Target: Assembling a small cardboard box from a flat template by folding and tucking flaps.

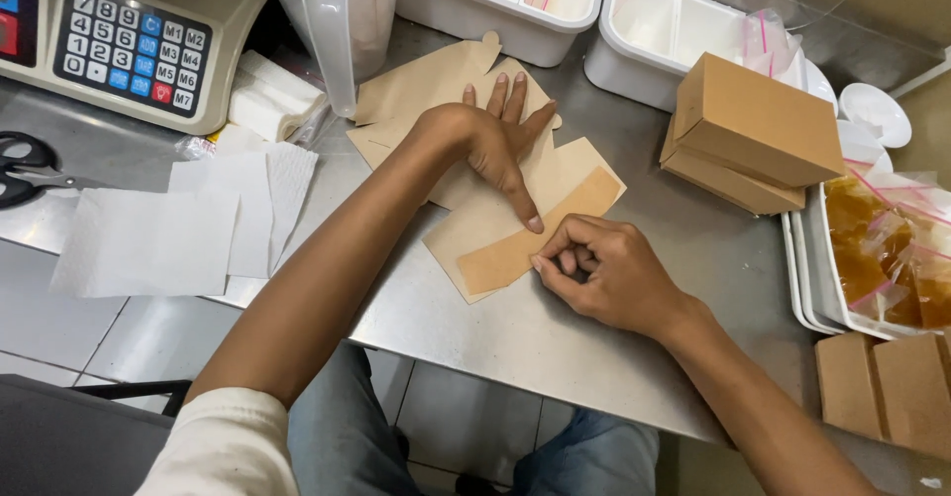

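Left hand (490, 139) lies flat, released, pinning the flat brown carton blank (515, 223); right hand (604, 273), nearer its folded flap (540, 230), pinches that flap's lower edge, strip running diagonally up-right.

We counted two bare hands: left hand (492, 146), right hand (601, 270). Two closed brown cardboard boxes (753, 129) stacked. Two white plastic divided trays (515, 0). One flat brown paper sheet pile (495, 199); sheet number untellable. One grey weighing scale with keypad (129, 45). One black-handled scissors (25, 169). Several white paper napkins (149, 238).
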